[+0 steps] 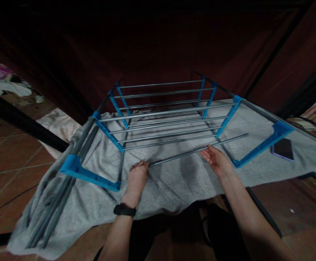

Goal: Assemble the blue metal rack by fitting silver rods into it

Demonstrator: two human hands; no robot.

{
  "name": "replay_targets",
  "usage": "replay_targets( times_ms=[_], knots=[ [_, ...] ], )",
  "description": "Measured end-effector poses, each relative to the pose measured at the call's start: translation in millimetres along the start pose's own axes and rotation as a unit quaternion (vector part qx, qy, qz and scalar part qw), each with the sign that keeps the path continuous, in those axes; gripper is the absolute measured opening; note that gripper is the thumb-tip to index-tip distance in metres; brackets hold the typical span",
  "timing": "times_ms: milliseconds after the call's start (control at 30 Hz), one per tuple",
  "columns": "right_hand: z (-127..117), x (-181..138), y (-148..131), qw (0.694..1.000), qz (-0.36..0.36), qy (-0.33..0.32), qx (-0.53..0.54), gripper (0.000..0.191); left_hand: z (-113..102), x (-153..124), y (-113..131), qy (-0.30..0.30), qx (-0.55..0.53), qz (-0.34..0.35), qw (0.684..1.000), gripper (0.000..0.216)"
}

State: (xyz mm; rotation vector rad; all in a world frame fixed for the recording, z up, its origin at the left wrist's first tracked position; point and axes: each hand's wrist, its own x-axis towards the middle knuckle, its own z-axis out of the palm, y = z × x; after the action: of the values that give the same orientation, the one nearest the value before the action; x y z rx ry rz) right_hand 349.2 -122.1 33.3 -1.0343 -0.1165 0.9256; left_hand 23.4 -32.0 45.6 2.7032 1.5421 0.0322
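Note:
A loose grey metal rod point(179, 156) slants across the front of a rack, its right end raised toward the upper right. My left hand point(138, 177), with a dark band on the wrist, is closed around the rod's left end. Farther right, my right hand point(214, 157) pinches the rod between thumb and fingers. Behind the rod stands the rack of grey tubes and blue plastic brackets, with several crossbars point(165, 113) fitted between bracket pairs. The nearest left bracket point(89, 175) and nearest right bracket point(263, 146) have no crossbar joining them.
A grey cloth point(168, 188) covers the surface under the rack. Several spare tubes point(54, 206) lie at the left. A phone point(283, 148) rests at the right. A dark reddish panel point(158, 43) rises behind, and clothes point(11, 87) lie at the far left.

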Motion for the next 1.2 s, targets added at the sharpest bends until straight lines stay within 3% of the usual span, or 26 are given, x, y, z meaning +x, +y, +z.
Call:
replay_targets(
  times_ms=[633,1200],
  knots=[
    [4.7,-5.1,-2.6,0.999,0.020,0.028,0.013,0.020,-6.2,1.3,2.8,-0.026,-0.063,-0.041,0.997,0.029],
    [0.0,-1.7,-5.3,0.999,0.014,0.040,0.017,0.024,-7.9,-4.4,-3.1,-0.012,0.005,-0.111,0.994,0.033]
  ],
)
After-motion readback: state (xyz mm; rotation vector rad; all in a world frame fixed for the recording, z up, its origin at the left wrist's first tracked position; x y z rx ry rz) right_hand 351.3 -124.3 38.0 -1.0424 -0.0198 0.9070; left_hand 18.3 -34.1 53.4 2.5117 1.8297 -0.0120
